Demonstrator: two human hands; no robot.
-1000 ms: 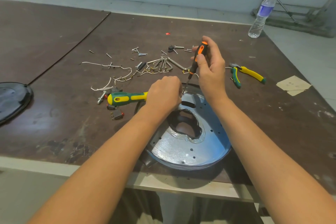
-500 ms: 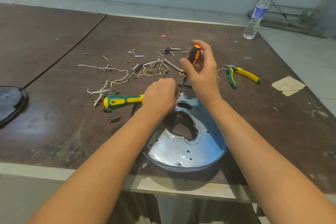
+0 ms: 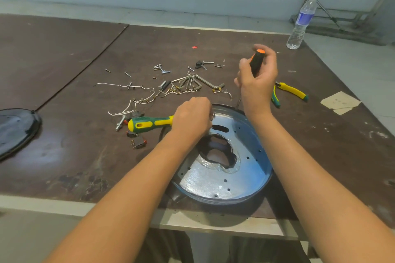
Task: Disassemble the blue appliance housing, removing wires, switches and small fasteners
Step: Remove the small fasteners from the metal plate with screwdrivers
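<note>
The blue appliance housing [image 3: 241, 177], a round dish with a ragged central hole, lies at the table's near edge. My left hand [image 3: 192, 117] is curled at its far rim, fingers closed by a small metal fastener [image 3: 213, 114]; the grip itself is hidden. My right hand [image 3: 257, 80] grips an orange-and-black screwdriver [image 3: 256, 63] upright, with its shaft reaching down toward the rim behind my wrist. Removed white wires [image 3: 136, 100], loose screws [image 3: 162, 69] and small switches [image 3: 139, 142] lie to the left and beyond.
A green-yellow screwdriver handle [image 3: 149, 124] sticks out left of my left hand. Hex keys [image 3: 192, 83] lie beyond it and yellow-green pliers [image 3: 292, 92] to the right. A water bottle [image 3: 301, 23] stands far right, a black lid [image 3: 15, 130] far left, paper scraps [image 3: 339, 102] right.
My right hand has carried the orange screwdriver up and to the right, away from the spot beside my left hand. The left hand stays curled at the rim.
</note>
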